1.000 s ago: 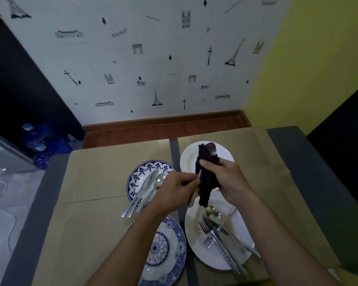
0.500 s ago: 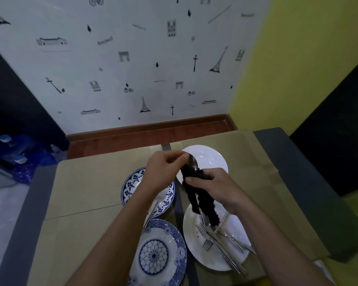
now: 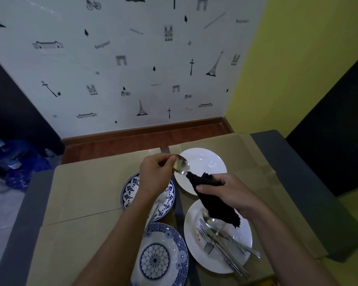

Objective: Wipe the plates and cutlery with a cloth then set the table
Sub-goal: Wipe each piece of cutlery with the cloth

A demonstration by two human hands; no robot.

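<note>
Black cloth (image 3: pixel 213 201), gripped in the right hand (image 3: pixel 229 190), hides the handle of the silver metal spoon (image 3: pixel 181 166). Left hand (image 3: pixel 155 176) pinches its bowl over the far white round plate (image 3: pixel 207 162). Left forearm covers part of a blue-patterned plate (image 3: pixel 130 193). Brown-paper worktop (image 3: pixel 87 186) extends leftward.

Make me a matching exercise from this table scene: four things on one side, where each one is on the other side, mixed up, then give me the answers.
Things
1. spoon
2. black cloth
3. fork
4. nearer blue-patterned plate

Places
A. gripped in the right hand
B. closest to the camera, left of the nearer white plate
C. pinched by the left hand
D. lying on the nearer white plate

Pairs: 1-C, 2-A, 3-D, 4-B
</note>
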